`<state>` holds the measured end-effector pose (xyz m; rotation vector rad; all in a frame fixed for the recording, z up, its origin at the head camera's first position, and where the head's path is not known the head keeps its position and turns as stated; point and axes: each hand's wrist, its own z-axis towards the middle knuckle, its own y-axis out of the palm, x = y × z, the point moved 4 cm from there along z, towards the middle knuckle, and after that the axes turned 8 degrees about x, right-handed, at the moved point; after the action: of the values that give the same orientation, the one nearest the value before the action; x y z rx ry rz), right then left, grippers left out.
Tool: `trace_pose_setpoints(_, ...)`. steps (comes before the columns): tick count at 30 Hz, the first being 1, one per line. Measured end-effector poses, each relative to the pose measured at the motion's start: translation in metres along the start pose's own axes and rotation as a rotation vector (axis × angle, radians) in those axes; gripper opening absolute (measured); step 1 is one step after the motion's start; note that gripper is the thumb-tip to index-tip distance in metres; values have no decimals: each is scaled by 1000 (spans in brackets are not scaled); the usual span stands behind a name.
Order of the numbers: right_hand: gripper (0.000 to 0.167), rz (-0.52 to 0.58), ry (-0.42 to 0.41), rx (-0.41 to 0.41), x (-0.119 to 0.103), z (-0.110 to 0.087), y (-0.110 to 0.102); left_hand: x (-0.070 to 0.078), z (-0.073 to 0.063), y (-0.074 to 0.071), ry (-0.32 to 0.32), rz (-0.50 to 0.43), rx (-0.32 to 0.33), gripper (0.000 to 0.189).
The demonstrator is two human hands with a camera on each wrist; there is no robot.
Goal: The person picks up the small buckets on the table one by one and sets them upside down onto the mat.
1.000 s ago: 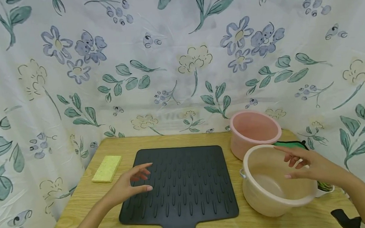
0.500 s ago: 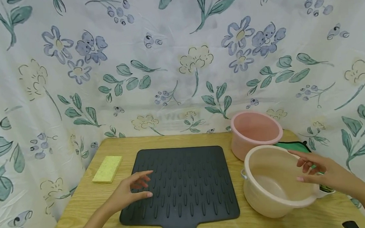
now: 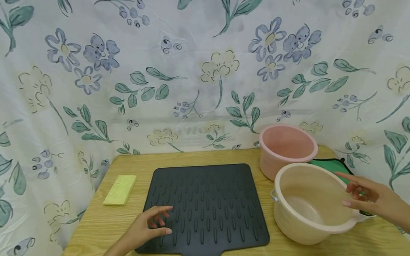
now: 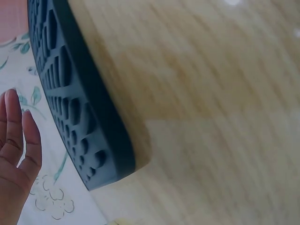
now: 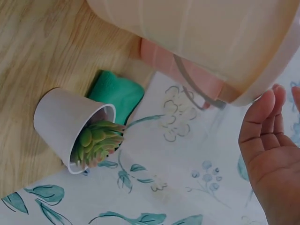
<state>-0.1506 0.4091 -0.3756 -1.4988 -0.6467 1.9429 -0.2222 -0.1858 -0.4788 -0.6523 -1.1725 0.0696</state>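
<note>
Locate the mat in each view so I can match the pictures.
Head: the mat is at lower centre.
Left wrist: the mat is in the left half, slanting from the top edge down to the right.
Right wrist: not in it.
Shared landmark: the flowered curtain, in all three views.

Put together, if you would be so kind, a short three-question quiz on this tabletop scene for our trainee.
1. True or false: the right hand is nearer the cream bucket than the left hand is.
2. Fill in the blank: in the right wrist view, the pale pot holds a green ____.
3. In the head view, what yellow item lies left of the black mat?

Key:
1. True.
2. Plant.
3. The sponge.
</note>
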Motion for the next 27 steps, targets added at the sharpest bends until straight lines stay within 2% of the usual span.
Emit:
trace_pose_setpoints(7,69,60,28,3,9,-3,0,-6,-6,7,-14,14,-20,62)
trace_pose_setpoints(13,76,37,82,22,16,-3,2,-10,-12,15,8,34,-59,63)
trace_pose_setpoints(16,79,16,109,37,20,-4,2,-11,-14,17,23,44,-58,62)
trace_pose_setpoints(22,75,25,186,33,31,-10,2,-14,-15,16,32,58,-45,60)
trace_pose_setpoints(27,71,73,264,-8,42,-15,4,-16,-16,16,53,76,-35,59)
